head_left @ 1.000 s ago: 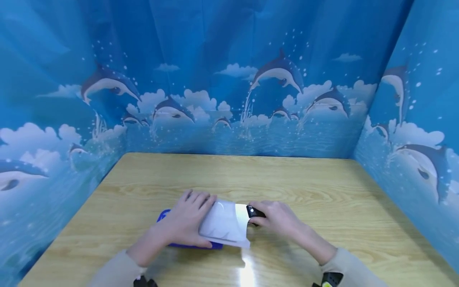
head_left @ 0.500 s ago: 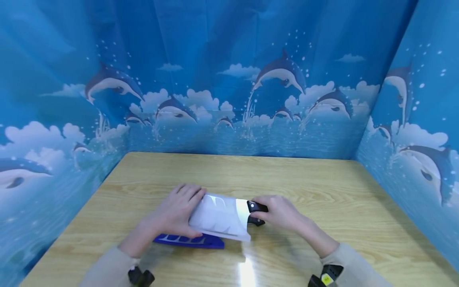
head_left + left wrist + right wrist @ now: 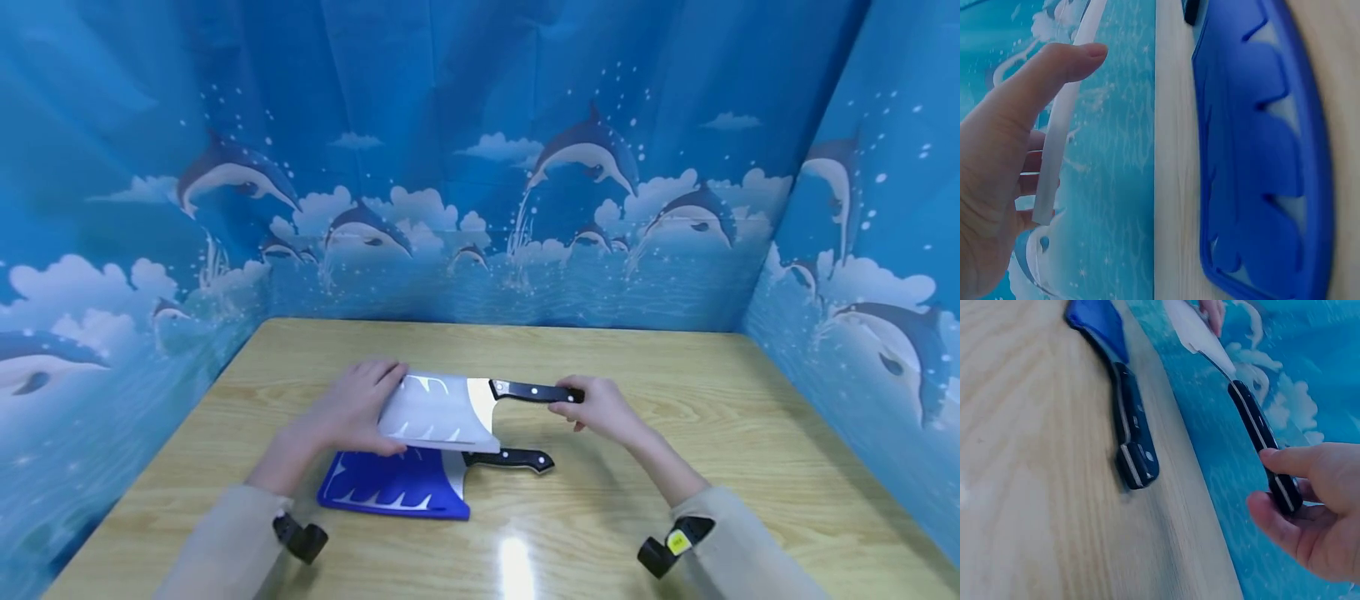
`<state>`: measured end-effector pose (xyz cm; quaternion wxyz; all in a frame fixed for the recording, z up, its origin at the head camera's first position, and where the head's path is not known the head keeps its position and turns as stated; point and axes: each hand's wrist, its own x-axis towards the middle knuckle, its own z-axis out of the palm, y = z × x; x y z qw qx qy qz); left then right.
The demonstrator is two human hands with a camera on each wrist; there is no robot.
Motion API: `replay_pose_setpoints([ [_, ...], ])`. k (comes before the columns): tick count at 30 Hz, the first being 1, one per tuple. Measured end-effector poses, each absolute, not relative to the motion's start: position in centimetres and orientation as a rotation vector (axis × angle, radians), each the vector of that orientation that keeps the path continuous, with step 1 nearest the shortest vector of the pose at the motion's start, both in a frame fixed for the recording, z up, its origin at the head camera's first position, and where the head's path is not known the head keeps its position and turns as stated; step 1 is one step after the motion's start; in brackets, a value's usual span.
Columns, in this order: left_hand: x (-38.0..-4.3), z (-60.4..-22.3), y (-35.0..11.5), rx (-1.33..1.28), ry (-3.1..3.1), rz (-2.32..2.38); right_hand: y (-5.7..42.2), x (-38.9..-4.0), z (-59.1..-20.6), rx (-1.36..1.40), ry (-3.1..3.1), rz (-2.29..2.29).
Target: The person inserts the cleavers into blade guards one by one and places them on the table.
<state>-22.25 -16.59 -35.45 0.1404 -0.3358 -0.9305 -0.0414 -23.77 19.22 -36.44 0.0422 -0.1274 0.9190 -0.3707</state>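
A cleaver in a white blade cover [image 3: 438, 412] is held up off the table between both hands. My left hand [image 3: 352, 408] grips the covered blade's left end, thumb on the near edge and fingers behind it, as the left wrist view shows. The right hand [image 3: 600, 408] pinches the end of its black riveted handle [image 3: 1254, 419] between thumb and fingers. Below and nearer to me, a second cleaver in a blue blade cover [image 3: 390, 483] lies on the table, its black handle [image 3: 513, 458] pointing right. The white cover overlaps the blue one's far edge in the head view.
The wood-grain table [image 3: 675, 467] runs back to a blue dolphin-print curtain [image 3: 480, 167] along the rear and both sides. Black wrist cameras [image 3: 300, 537] sit at both sleeves. A bright light reflection shows near the table's front.
Both hands have lifted the white-covered cleaver up and away from the blue-covered one, uncovering the latter's blade cover and handle. The right hand has slid toward the handle's end.
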Motion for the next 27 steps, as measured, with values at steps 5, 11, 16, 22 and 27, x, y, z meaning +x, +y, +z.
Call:
replay_pose_setpoints([
  [5,-24.3,-35.1,-16.6,-0.954,-2.716,-0.169,19.2,-25.3,-36.4,-0.264,2.811,-1.228],
  [11,-26.3,-34.8,-16.5,-0.920,-2.827,-0.177,18.5,-27.1,-36.5,-0.158,2.813,-1.199],
  [16,-27.9,-35.3,-16.6,-0.882,-2.934,-0.186,17.9,-28.4,-37.1,-0.114,2.843,-1.131],
  [22,-29.1,-36.3,-16.5,-0.817,-3.098,-0.172,17.2,-29.6,-38.7,-0.138,2.869,-1.124],
  [27,-29.2,-37.2,-16.7,-0.777,-3.185,-0.139,16.3,-29.8,-39.8,-0.084,2.853,-1.113],
])
